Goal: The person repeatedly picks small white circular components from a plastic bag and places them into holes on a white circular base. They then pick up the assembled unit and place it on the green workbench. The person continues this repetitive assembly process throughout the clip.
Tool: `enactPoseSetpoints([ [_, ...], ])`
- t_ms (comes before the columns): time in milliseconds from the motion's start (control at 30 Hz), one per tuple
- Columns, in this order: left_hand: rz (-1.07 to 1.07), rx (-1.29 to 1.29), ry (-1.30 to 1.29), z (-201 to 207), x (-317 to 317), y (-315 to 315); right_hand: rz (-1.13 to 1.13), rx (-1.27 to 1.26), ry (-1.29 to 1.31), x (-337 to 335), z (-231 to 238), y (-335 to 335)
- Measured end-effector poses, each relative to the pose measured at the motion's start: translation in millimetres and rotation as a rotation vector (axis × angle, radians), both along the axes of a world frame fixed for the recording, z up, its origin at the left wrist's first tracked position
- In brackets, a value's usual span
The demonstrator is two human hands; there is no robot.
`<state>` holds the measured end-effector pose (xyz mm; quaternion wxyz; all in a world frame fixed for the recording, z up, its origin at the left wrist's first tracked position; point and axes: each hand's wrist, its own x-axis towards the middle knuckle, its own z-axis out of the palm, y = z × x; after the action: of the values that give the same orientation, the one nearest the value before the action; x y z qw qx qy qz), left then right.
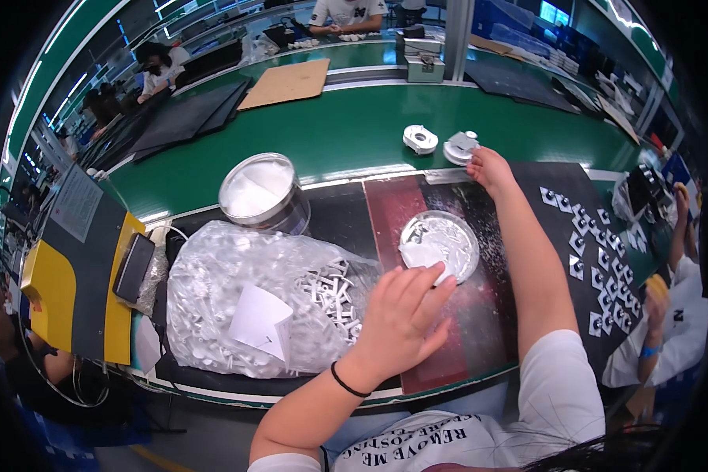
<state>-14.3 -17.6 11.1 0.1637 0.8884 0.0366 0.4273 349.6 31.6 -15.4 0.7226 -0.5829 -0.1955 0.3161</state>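
Head view: my left hand [401,318], fingers loosely spread, over near edge of round dish [475,242] holding white pad [422,255]; whether it grips, I cannot tell. My right hand [489,169], fingers partly curled, at right edge of white round part [458,152] on green surface [346,118]; grip unclear.

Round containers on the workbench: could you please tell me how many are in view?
2: the tall tub stands behind the clear plastic bag, and the shallow dish sits to the bag's right, by the left hand. The bag could hide others.
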Motion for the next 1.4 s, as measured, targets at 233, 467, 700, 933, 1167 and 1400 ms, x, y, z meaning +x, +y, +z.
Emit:
enactPoseSetpoints([
  [233, -0.013, -0.003, 0.015, 5, -2, 5, -0.21, 0.006, 0.182, 23, -28, 48],
  [467, -0.057, -0.035, -0.015, 11, -1, -1, -0.524, -0.201, -0.948, -4, -9, 59],
  [700, -0.005, -0.006, -0.013, 11, -7, 5, 0.059, -0.529, -1.463, -111, -1, 114],
  [933, 0.035, -0.02, -0.016, 12, -7, 11, 0.07, -0.446, -1.211, -127, 24, 97],
  [1167, 0.199, 0.056, -0.178, -2, -3, 11, 0.4, -0.016, -0.408, -187, 62, -62],
  [1400, -0.212, -0.199, 0.118, -6, 4, -18, 0.492, -0.149, 0.171, -219, 28, -192],
])
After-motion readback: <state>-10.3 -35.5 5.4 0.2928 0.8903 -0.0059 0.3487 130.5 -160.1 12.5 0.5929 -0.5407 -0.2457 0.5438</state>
